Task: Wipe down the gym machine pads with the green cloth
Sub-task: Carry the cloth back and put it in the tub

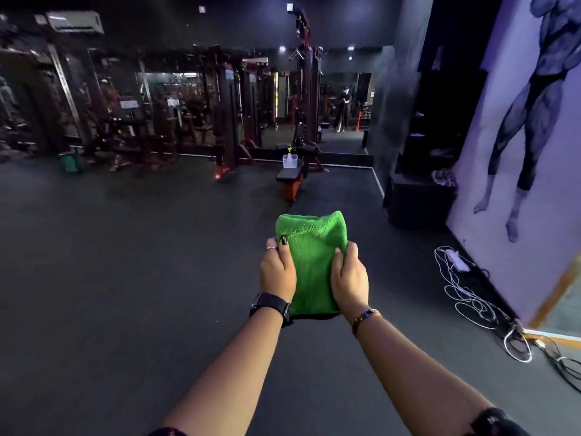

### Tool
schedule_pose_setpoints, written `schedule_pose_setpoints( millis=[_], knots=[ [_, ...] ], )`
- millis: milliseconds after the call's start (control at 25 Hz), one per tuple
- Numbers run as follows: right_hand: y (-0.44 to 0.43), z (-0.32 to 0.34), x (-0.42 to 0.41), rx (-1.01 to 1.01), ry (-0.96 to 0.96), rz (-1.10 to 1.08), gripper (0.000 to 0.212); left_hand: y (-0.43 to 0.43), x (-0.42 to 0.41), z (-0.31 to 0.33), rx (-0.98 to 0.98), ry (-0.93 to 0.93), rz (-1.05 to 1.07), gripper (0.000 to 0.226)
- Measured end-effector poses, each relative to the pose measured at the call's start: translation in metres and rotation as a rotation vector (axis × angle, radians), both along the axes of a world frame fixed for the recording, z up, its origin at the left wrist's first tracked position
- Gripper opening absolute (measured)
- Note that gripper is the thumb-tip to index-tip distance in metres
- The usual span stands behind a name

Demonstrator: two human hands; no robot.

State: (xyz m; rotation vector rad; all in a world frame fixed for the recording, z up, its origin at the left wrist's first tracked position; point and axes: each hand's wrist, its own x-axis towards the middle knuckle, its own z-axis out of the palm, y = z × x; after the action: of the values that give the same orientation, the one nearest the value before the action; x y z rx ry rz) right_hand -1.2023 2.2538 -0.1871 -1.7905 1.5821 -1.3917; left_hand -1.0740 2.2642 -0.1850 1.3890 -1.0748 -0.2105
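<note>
Both hands, left [278, 269] and right [349, 278], grip the cloth [311, 256]; no wiping yet. Next, walk to the bench [290, 174] at twelve o'clock.

Both arms were stretched forward, side by side. The left hand [278, 272] and the right hand [349, 278] each gripped one side of the folded green cloth [311, 247], thumbs on top.

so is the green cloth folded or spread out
Folded: the green cloth is a compact thick pad with a rounded, doubled far edge.
</note>
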Motion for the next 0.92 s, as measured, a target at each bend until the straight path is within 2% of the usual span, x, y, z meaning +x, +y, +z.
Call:
schedule_pose_setpoints(
  millis=[200, 440, 600, 920],
  knots=[
    [-0.139, -0.004, 0.062, -0.004, -0.006, 0.042, 0.012, -0.14, 0.061, -0.009, -0.006, -0.024, 0.046, 0.041],
    [-0.325, 0.012, 0.143, -0.004, 0.0, 0.052, 0.017, -0.33, 0.141, 0.0, 0.054, 0.013, 0.086, 0.027],
    [-0.422, 0.004, 0.174, 0.003, -0.034, 0.04, 0.014, -0.427, 0.171, -0.003, 0.061, 0.004, 0.084, 0.027],
    [-0.661, -0.007, 0.212, 0.001, -0.036, 0.024, 0.022, -0.663, 0.208, -0.014, 0.05, -0.005, 0.102, 0.032]
  ],
)
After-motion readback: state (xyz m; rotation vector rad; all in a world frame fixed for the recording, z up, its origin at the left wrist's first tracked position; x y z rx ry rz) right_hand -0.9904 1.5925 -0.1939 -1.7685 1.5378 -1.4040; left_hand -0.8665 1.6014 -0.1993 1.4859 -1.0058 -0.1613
